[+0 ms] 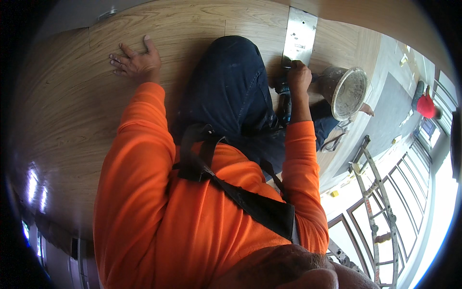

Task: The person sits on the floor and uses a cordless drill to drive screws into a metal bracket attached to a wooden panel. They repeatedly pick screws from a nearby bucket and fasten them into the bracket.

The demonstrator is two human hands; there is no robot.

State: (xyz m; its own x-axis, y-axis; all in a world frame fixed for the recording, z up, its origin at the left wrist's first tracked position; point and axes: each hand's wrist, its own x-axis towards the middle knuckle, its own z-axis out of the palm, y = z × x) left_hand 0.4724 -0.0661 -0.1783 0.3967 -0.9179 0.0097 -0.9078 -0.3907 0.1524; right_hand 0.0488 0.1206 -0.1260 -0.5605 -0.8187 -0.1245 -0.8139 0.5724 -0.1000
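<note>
My left hand [137, 63] rests palm down on the wood-grain surface [192, 19], its fingers spread and nothing in it. My right hand [300, 76] is closed at the near end of a flat silver metal plate [299, 36] with small holes and dark spots. What its fingers hold, if anything, is hidden. A dark power tool with teal parts [286, 103] is beside my right forearm, partly covered by my leg. To the right of that hand, a round bucket [349, 94] with a crusted, splattered rim lies tilted, its mouth facing me.
My bent knee [233, 72] rises between my hands. Dark-framed glasses [333, 142] lie below the bucket. A ladder [378, 212] stands at the lower right. Another person in a red top [426, 105] is at the far right, beside a grey floor area [390, 106]. A small metal fitting [107, 13] sits at the upper left.
</note>
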